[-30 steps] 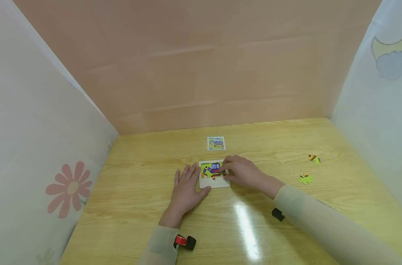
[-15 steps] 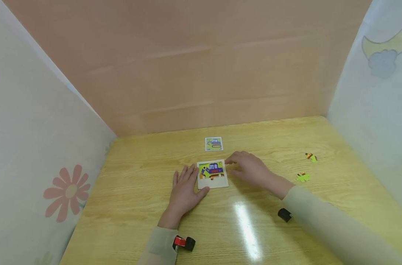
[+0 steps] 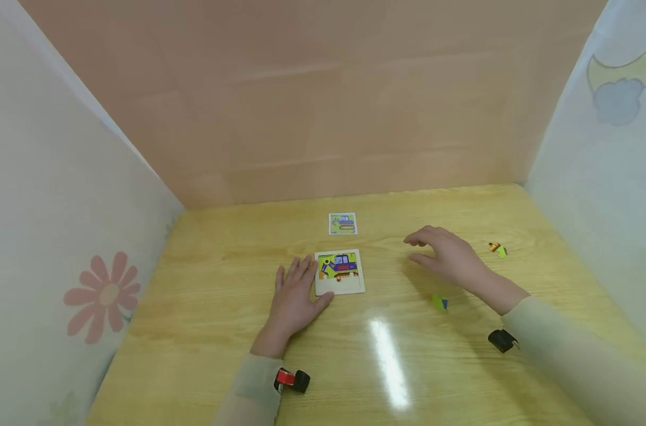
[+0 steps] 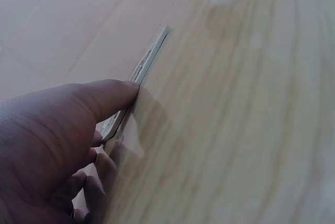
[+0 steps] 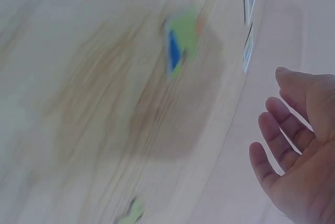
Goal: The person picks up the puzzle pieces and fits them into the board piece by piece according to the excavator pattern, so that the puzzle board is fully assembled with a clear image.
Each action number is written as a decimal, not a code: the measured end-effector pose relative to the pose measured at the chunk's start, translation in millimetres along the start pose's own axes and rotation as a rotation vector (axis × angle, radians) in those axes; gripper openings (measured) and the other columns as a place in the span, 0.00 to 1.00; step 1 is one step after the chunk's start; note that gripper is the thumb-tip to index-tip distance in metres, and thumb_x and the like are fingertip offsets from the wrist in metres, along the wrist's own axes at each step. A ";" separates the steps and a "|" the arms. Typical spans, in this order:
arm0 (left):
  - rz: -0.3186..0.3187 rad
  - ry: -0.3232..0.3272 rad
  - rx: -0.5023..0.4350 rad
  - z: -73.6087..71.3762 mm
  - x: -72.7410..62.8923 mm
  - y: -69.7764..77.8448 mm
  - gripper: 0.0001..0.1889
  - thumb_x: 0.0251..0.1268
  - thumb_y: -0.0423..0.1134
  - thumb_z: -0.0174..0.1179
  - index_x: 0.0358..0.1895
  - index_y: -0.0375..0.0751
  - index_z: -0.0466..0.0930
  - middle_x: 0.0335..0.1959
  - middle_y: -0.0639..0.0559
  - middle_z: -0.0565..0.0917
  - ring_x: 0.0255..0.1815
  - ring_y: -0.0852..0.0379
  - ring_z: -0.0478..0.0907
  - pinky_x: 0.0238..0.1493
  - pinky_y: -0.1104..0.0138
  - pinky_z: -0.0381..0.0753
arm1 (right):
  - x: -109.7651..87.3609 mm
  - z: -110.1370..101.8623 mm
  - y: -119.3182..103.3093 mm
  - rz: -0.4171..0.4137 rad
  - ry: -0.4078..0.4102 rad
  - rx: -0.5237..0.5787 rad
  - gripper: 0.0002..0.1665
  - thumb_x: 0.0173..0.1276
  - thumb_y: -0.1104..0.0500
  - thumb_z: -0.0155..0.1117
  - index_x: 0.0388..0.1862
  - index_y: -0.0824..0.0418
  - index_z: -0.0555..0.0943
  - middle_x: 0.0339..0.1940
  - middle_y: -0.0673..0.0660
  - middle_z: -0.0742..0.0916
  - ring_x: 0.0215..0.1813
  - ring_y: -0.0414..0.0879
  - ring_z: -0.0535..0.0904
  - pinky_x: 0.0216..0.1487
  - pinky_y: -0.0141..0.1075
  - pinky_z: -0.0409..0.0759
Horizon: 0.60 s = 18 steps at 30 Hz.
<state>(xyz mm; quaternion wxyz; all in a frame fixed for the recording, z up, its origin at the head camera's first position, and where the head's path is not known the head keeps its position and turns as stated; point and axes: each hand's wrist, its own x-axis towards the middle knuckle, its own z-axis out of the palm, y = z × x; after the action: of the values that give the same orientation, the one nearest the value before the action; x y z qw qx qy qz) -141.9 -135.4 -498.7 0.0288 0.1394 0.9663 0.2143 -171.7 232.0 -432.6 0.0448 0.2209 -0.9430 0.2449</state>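
Near the middle of the table, a small white jigsaw board (image 3: 345, 288) holds joined puzzle pieces (image 3: 344, 265) picturing a purple excavator. The board's lower part shows bare. My left hand (image 3: 293, 300) lies along its left side with fingers extended, the thumb touching the board's near edge. In the left wrist view that thumb (image 4: 112, 96) meets the board's edge (image 4: 152, 56). My right hand (image 3: 448, 254) hovers over the table to the right, fingers loosely bent and holding nothing. Below it lies a green puzzle piece with a blue corner (image 3: 439, 302). Another piece, green and orange (image 3: 497, 249), lies farther right.
A printed picture card (image 3: 342, 223) of the excavator lies behind the board. The wooden table (image 3: 238, 254) is enclosed by a peach back sheet (image 3: 323, 106) and pale side sheets. My right forearm covers part of the table.
My right hand has left the board and moved right, with no piece in it. The blue-cornered piece has come into sight, and a green piece is now hidden around my right wrist. My left hand stays.
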 end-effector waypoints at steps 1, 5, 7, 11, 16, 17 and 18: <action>-0.001 -0.001 0.004 0.0 0.4 -0.2 0.46 0.77 0.65 0.65 0.87 0.40 0.65 0.90 0.44 0.59 0.92 0.40 0.47 0.89 0.40 0.32 | -2.9 -2.9 3.8 0.002 0.005 -0.006 0.19 0.77 0.59 0.76 0.63 0.62 0.88 0.56 0.59 0.90 0.57 0.58 0.85 0.54 0.60 0.86; -0.005 -0.008 0.013 -0.5 1.9 -1.1 0.46 0.78 0.66 0.64 0.87 0.40 0.65 0.90 0.44 0.59 0.92 0.40 0.47 0.89 0.41 0.33 | -15.5 -12.9 15.2 0.013 0.014 -0.025 0.19 0.78 0.58 0.76 0.64 0.61 0.88 0.55 0.58 0.90 0.56 0.57 0.85 0.52 0.58 0.86; -0.004 -0.009 0.016 -0.9 2.3 -1.4 0.46 0.78 0.66 0.65 0.87 0.40 0.65 0.90 0.44 0.59 0.92 0.41 0.47 0.89 0.41 0.33 | -20.8 -16.4 19.8 0.009 0.009 -0.022 0.19 0.78 0.58 0.76 0.64 0.61 0.88 0.56 0.58 0.90 0.57 0.57 0.85 0.52 0.58 0.85; 0.002 -0.002 0.009 -1.6 2.5 -1.5 0.46 0.77 0.65 0.65 0.87 0.39 0.65 0.90 0.44 0.60 0.92 0.40 0.48 0.89 0.40 0.34 | -28.3 -21.5 26.6 -0.012 -0.022 0.001 0.19 0.78 0.60 0.75 0.64 0.61 0.89 0.58 0.57 0.90 0.57 0.56 0.85 0.54 0.57 0.85; 0.006 0.002 -0.003 -1.9 1.6 0.0 0.46 0.77 0.64 0.66 0.86 0.38 0.66 0.89 0.43 0.60 0.91 0.40 0.49 0.89 0.39 0.36 | -36.4 -23.3 36.4 -0.061 -0.070 0.008 0.20 0.74 0.62 0.78 0.63 0.59 0.89 0.57 0.54 0.91 0.55 0.52 0.85 0.53 0.54 0.86; 0.007 0.003 -0.004 -1.7 1.2 0.3 0.45 0.77 0.63 0.66 0.86 0.38 0.66 0.89 0.43 0.60 0.91 0.39 0.49 0.89 0.39 0.36 | -38.5 -23.3 38.3 -0.071 -0.079 0.013 0.20 0.74 0.62 0.79 0.63 0.58 0.89 0.57 0.53 0.90 0.54 0.51 0.85 0.52 0.54 0.86; 0.007 0.001 -0.006 -1.8 0.8 0.8 0.45 0.77 0.63 0.66 0.86 0.38 0.66 0.89 0.43 0.60 0.91 0.39 0.49 0.89 0.39 0.36 | -40.7 -23.4 40.2 -0.084 -0.090 0.022 0.21 0.73 0.63 0.79 0.63 0.58 0.90 0.57 0.51 0.90 0.54 0.51 0.86 0.52 0.53 0.87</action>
<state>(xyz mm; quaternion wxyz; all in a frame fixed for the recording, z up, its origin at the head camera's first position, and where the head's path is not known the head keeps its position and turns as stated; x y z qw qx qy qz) -142.7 -135.2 -496.8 0.0278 0.1424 0.9653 0.2173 -153.3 290.7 -437.7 0.0102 0.2713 -0.9312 0.2431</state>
